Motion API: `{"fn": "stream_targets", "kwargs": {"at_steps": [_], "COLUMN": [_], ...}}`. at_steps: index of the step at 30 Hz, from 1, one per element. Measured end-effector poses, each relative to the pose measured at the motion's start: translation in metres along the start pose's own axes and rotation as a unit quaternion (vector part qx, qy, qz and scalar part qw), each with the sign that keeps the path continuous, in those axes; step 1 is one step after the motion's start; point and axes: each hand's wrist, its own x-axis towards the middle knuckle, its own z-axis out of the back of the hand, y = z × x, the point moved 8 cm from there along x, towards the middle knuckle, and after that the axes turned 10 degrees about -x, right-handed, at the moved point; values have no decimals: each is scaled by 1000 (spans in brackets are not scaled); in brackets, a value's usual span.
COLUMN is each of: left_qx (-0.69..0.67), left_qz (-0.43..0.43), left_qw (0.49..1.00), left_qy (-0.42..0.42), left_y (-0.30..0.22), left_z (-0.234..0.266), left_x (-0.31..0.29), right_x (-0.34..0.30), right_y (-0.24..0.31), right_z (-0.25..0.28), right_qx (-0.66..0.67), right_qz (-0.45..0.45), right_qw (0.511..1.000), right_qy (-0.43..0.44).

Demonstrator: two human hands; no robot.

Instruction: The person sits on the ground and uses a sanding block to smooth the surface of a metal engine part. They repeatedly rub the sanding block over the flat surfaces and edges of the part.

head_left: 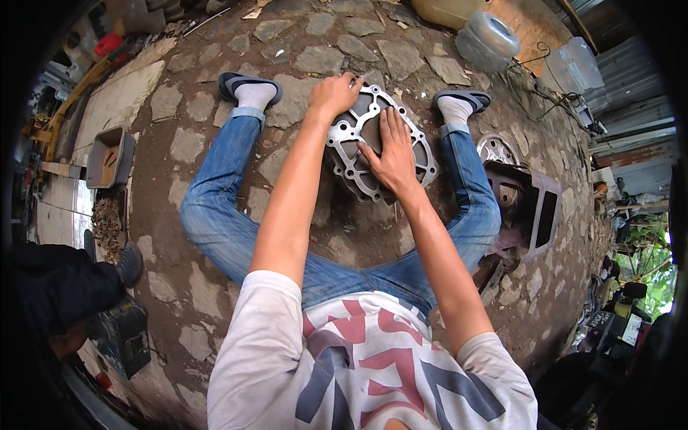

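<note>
A ribbed metal housing casting (352, 132) rests over the stone-paved ground (401, 59) between the person's two feet, its bolt-holed rim and webbed face turned up. It lies directly under both hands, its longer axis seeming to run away from the body, though the forearms make this hard to judge.

The left hand (335, 94) is at the far left rim, fingers bent over the edge; whether that grip pinches the metal cannot be told, since the fingertips are partly hidden. The right hand (394, 159) lies flat on the face, right of centre, fingers extended and thumb spread, pinching nothing. Both touch the casting; the right covers more of its middle.

The jeans-clad legs (228, 172) flank the casting, with a sandal (473, 99) beyond its right side. Outside the right leg lie a dark open housing (541, 208) and a round metal part (496, 149); that leg stands between them and the casting. A grey tray (111, 159) sits well apart to the left, a clear plastic bottle (487, 43) at the far right.
</note>
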Motion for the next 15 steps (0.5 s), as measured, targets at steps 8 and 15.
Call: {"fn": "stream_targets", "kwargs": {"at_steps": [8,15], "left_qx": [-8,0], "left_qz": [24,4], "left_qw": [999,1000], "left_qy": [22,7], "left_y": [-3,-4], "left_z": [1,2], "left_x": [-4,-5], "right_x": [2,-4], "right_y": [16,19], "right_z": [-1,-2], "right_qx": [-34,-60], "right_qz": [11,5], "right_qw": [999,998], "right_qy": [-1,22]}}
